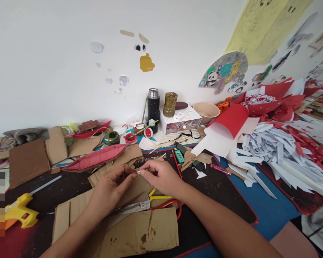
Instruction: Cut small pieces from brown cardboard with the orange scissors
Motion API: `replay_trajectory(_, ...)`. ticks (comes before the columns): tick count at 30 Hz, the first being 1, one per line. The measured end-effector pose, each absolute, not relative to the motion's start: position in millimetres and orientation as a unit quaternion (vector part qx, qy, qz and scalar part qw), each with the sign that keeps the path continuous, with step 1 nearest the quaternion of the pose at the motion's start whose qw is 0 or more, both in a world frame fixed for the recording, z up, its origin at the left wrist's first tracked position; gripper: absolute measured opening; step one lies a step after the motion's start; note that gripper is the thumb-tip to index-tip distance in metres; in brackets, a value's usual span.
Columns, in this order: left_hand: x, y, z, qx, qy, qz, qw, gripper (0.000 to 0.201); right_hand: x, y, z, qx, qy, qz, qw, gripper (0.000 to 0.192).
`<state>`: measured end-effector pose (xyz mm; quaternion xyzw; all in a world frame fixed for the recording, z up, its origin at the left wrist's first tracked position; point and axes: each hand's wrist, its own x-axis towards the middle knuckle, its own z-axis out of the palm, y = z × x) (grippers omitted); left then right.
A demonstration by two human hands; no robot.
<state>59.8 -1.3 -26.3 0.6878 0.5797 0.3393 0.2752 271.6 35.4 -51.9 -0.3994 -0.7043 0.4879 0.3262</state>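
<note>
Between my fingertips is a short, thin, pale wooden stick [138,172], pinched from both sides. My left hand [114,184] is closed on its left part, thumb against the fingers. Closed too, my right hand [160,175] grips the right end. Both hands hover over pieces of brown cardboard [142,229], one stained with dark paint. Just below the hands lie scissors [165,205] with red and yellow handles. A pink boat-shaped cardboard piece [97,157] rests beyond my left hand.
A yellow glue gun [23,211] lies at the left. Paint jars [112,138], a black flask [153,105] and a white box [181,120] stand along the wall. A teal cutter-like item [179,156] is near my right hand. White paper strips [280,154] heap at the right.
</note>
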Motion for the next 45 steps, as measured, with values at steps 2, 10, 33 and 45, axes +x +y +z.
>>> replay_trajectory(2,60,-1,-25,0.672,0.586,0.350,0.285,0.031,271,36,-51,-0.395,-0.682,0.521,0.329,0.018)
replay_trajectory(10,62,-2,-25,0.646,0.597,0.368,0.301,0.032,272,36,-49,-0.387,-0.639,0.573,0.339,0.014)
replay_trajectory(33,61,-1,-31,0.683,0.581,0.342,0.281,0.032,272,36,-51,-0.413,-0.702,0.479,0.327,0.015)
replay_trajectory(45,60,1,-35,0.665,0.573,0.367,0.307,0.032,271,36,-52,-0.405,-0.697,0.488,0.334,0.018)
